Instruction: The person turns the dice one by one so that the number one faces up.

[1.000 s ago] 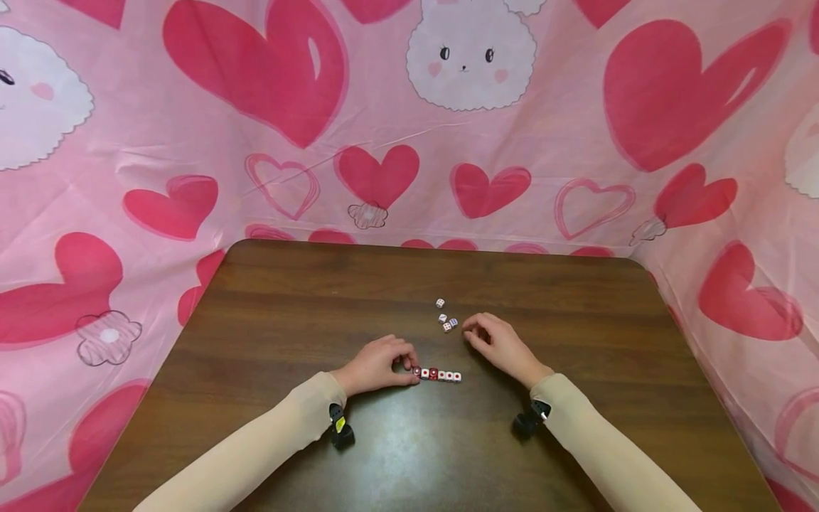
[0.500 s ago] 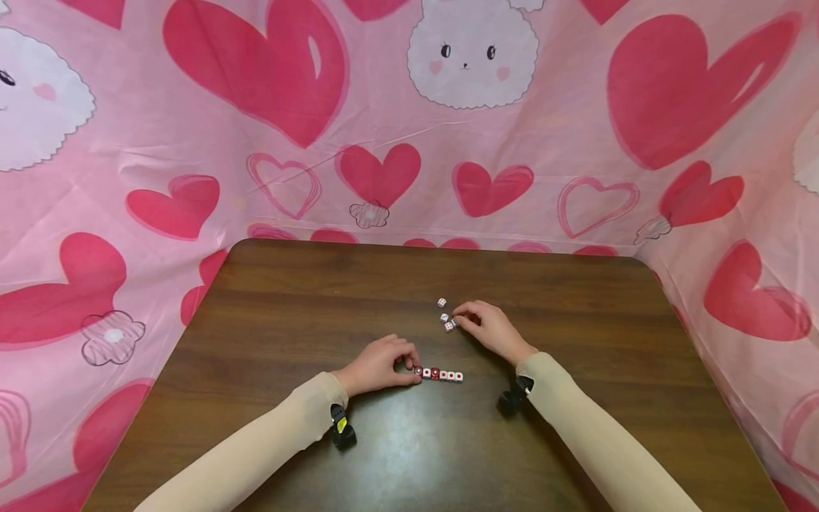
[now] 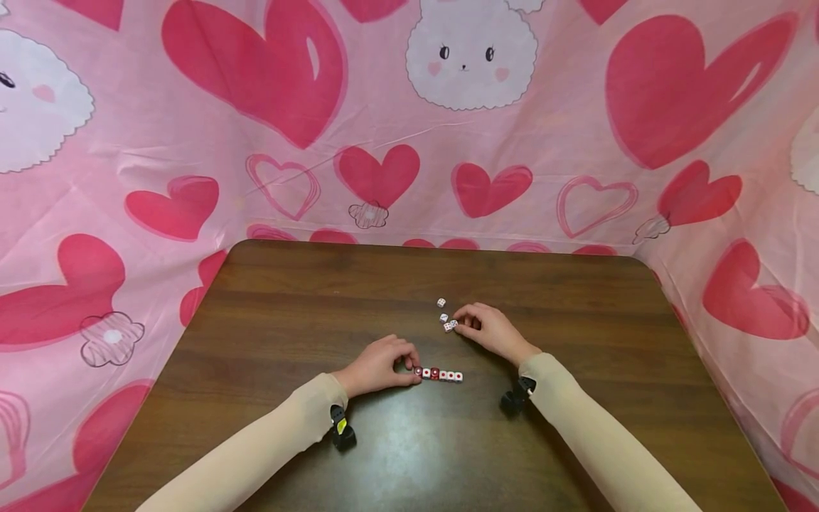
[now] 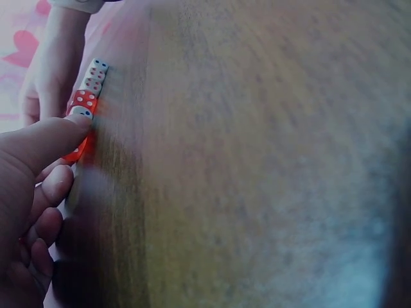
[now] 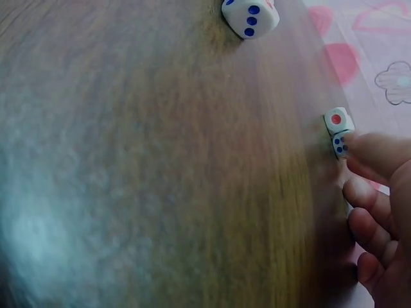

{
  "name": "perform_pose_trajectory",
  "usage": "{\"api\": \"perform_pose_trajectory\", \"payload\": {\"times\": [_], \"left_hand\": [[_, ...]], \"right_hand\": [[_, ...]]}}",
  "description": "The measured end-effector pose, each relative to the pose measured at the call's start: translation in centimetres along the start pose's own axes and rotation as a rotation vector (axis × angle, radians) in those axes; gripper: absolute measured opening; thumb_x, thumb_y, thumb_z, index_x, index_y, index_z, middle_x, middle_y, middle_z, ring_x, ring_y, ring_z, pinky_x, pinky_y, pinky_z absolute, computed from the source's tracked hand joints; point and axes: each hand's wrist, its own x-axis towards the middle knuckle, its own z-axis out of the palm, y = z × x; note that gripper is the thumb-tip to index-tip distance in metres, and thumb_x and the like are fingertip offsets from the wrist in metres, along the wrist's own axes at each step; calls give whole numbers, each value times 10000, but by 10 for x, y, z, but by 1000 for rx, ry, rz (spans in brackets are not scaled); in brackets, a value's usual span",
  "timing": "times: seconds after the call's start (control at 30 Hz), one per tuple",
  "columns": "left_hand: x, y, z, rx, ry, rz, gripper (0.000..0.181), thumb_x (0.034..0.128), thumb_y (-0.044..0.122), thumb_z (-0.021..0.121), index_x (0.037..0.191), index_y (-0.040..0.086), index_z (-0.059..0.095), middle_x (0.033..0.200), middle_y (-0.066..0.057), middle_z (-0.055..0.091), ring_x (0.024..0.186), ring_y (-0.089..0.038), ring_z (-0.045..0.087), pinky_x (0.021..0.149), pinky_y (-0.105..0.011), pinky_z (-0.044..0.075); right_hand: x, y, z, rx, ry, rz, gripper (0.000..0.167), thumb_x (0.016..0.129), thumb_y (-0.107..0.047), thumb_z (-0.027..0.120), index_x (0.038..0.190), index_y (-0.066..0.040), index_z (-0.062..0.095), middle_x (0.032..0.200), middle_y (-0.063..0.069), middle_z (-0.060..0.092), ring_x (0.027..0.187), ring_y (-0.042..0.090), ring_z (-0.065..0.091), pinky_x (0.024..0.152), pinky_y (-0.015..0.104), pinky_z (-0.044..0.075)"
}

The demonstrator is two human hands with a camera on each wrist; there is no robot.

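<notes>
A straight row of red and white dice (image 3: 443,375) lies on the table, most top faces showing one red dot. At its left end, my left hand (image 3: 377,366) pinches a clear red die (image 3: 419,371) between thumb and index finger. In the left wrist view the thumb also lies against a white die (image 4: 81,111). Farther back, my right hand (image 3: 491,333) pinches a white die (image 3: 454,323) at the right side of a loose group; the right wrist view has its thumb partly covering that die (image 5: 340,146). Another white die (image 3: 448,327) sits right beside it.
Two more white dice, a nearer die (image 3: 444,318) and a farther die (image 3: 441,303), lie just behind. The brown wooden table (image 3: 288,284) backs onto a pink heart-patterned cloth (image 3: 409,128), which also hangs at both sides.
My right hand has moved left to the loose dice and taken hold of the rightmost one. That die has turned, showing a different top face. The left hand keeps its place.
</notes>
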Motion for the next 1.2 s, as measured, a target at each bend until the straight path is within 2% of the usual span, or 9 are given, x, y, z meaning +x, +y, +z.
{"api": "perform_pose_trajectory", "payload": {"times": [0.2,0.47,0.67,0.8,1.03,1.2], "left_hand": [[0,-2,2,-7,4,8,161,897,350,823,948,266,694,859,175,593,814,-50,467,716,-239,402],[0,-2,2,-10,8,-8,167,888,345,831,947,266,696,848,186,583,808,-55,455,715,-239,389],[0,-3,3,-9,16,-4,171,883,344,835,944,261,698,846,185,588,809,-49,455,717,-231,389],[0,-3,4,-11,19,-1,173,882,344,836,943,261,697,845,185,590,811,-48,459,718,-231,391],[-1,-2,4,-16,21,-2,174,884,342,833,947,255,696,854,177,595,818,-50,460,727,-233,392],[-1,-2,5,-17,31,7,177,877,333,836,941,247,695,855,168,599,819,-52,462,733,-232,398]], "right_hand": [[-1,-1,1,4,2,3,141,993,-215,725,1116,-156,761,864,-53,616,784,124,530,732,330,453],[-1,2,1,18,6,-11,167,930,-179,795,1080,-135,735,819,-60,583,780,120,533,745,329,456],[-2,2,1,17,4,-25,182,932,-188,795,1101,-162,736,828,-76,575,793,127,521,743,340,445],[-4,3,2,13,4,-43,146,926,-182,801,1055,-165,735,814,-91,570,801,123,517,757,345,440],[-11,5,1,-8,-25,-59,121,937,-203,790,1031,-170,721,787,-119,562,783,109,506,752,335,422],[-24,5,2,-31,-37,-70,109,951,-231,777,1034,-205,711,784,-143,546,773,85,479,763,337,386]]}}
